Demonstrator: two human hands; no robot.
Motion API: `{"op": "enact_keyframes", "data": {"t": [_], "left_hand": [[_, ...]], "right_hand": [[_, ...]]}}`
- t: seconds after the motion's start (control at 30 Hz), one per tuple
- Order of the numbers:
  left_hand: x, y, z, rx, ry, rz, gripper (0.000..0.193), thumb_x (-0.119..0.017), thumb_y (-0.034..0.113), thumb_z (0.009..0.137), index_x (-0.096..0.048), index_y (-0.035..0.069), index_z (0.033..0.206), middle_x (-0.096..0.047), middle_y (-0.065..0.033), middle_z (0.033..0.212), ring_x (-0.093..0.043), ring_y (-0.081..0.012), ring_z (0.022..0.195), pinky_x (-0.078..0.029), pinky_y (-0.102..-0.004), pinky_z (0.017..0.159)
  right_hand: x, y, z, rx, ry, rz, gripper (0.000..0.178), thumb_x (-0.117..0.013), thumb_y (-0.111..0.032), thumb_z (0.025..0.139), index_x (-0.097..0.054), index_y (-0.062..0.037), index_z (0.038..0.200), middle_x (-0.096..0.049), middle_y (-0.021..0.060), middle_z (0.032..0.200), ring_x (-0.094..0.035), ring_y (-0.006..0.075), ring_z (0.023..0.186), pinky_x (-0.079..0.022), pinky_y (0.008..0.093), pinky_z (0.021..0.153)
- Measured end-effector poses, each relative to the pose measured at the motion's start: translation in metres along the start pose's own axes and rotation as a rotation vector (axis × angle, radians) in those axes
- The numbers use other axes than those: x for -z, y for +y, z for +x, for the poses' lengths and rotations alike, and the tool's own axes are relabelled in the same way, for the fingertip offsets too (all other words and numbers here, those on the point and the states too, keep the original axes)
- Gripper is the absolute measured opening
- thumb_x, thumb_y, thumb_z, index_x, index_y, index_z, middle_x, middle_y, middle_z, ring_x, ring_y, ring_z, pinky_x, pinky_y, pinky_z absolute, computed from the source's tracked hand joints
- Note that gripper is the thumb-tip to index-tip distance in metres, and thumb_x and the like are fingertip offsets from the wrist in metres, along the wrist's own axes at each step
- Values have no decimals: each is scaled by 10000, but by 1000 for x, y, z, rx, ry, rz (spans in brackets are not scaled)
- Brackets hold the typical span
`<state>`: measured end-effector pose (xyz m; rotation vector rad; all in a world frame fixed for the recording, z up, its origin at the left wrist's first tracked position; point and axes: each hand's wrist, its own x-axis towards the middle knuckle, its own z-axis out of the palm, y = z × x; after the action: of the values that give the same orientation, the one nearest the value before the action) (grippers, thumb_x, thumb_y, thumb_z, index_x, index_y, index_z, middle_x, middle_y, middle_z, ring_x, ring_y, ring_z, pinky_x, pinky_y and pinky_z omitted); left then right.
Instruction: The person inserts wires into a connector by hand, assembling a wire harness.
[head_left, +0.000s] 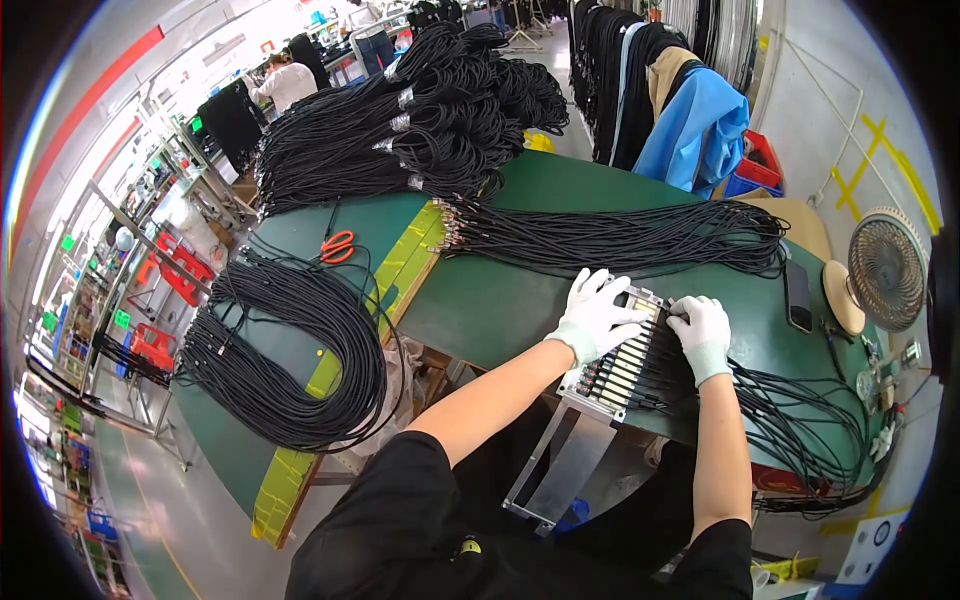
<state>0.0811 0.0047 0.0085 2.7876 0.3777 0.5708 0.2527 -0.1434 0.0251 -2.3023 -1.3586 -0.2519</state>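
A metal fixture (618, 368) with a row of pale slots stands at the front edge of the green table, with black cable ends lying in it. My left hand (596, 318), in a white glove, rests on the fixture's upper left side with its fingers spread. On the opposite side my gloved right hand (704, 330) has its fingers bent together at the cable ends by the slots; the exact grip is partly hidden. Black cables (790, 410) run from the fixture's right side across the table. Behind it lies a long bundle of black cables (620, 235) with metal ends at the left.
A looped cable bundle (350, 345) and orange-handled scissors (337, 247) lie on the left. Tied cable coils (400, 125) are piled at the back. A phone (797, 296) and a fan (886, 262) stand to the right. A person (288, 82) is far off.
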Motion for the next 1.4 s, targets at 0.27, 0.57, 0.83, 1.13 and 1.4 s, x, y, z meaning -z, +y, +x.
{"op": "enact_keyframes", "data": {"t": [0.27, 0.57, 0.83, 1.13, 1.4], "left_hand": [[-9, -3, 1, 16, 45, -87, 332, -573, 530, 895, -749, 338, 1101, -509, -122, 1425, -354, -373, 1373, -125, -501, 1204], [-10, -2, 12, 9, 78, -26, 361, -609, 537, 860, -786, 251, 992, -577, -80, 1329, -396, -355, 1301, -138, -520, 1189], [-22, -17, 6, -1, 161, -121, 374, -615, 489, 881, -777, 167, 980, -597, -75, 1314, -416, -356, 1307, -199, -496, 1176], [-18, -17, 5, 101, 201, -422, 257, -633, 383, 883, -727, 147, 845, -599, -58, 1309, -403, -321, 1346, -170, -507, 1184], [-19, -18, 9, 16, 301, -474, 169, -724, 304, 805, -715, 136, 789, -630, -48, 1255, -506, -292, 1201, -316, -472, 1106]], "right_hand": [[-8, 7, 1, 11, 7, -41, 129, -746, -226, 749, -723, -135, 838, -673, 56, 864, -610, 275, 893, -498, 382, 810], [-2, -2, 1, -15, -44, -76, 134, -719, -243, 786, -738, -158, 888, -664, 46, 891, -607, 271, 918, -492, 373, 817], [-1, -14, 3, 164, 214, 289, 90, -698, -137, 809, -672, -112, 891, -663, 75, 788, -615, 305, 798, -492, 413, 720], [-2, -48, -1, 339, 170, 268, 175, -774, -154, 724, -680, -107, 864, -697, 51, 846, -619, 273, 846, -477, 393, 770], [5, -27, -3, 148, -24, 349, 150, -760, -178, 745, -680, -79, 824, -680, 97, 788, -608, 317, 769, -494, 412, 720]]}}
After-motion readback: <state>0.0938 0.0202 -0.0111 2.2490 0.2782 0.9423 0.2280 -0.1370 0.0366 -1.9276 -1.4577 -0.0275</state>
